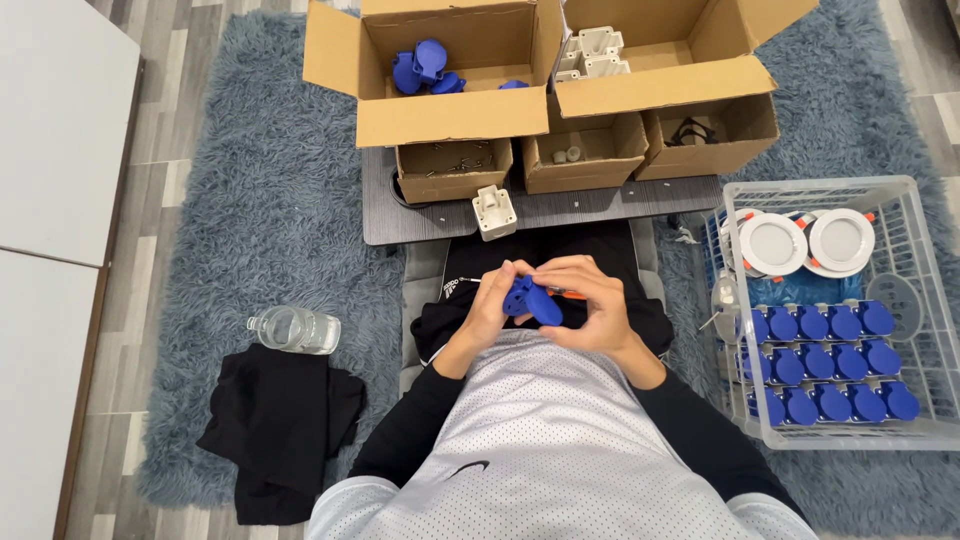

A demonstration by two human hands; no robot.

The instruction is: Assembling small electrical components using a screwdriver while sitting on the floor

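Note:
My left hand point(488, 305) and my right hand point(590, 305) meet over my lap, both closed around one blue plastic part point(528, 300). A thin tool with an orange bit point(570, 293) shows between the fingers of my right hand. A small white plastic block point(494, 211) stands on the dark board point(600, 208) just beyond my hands.
Open cardboard boxes sit ahead: one with blue parts point(425, 68), one with white parts point(592, 52), smaller ones with screws point(455, 160) and bits. A clear crate point(930, 330) at right holds rows of blue parts and white round lamps point(775, 243). A water bottle point(295, 329) and black cloth point(280, 425) lie left.

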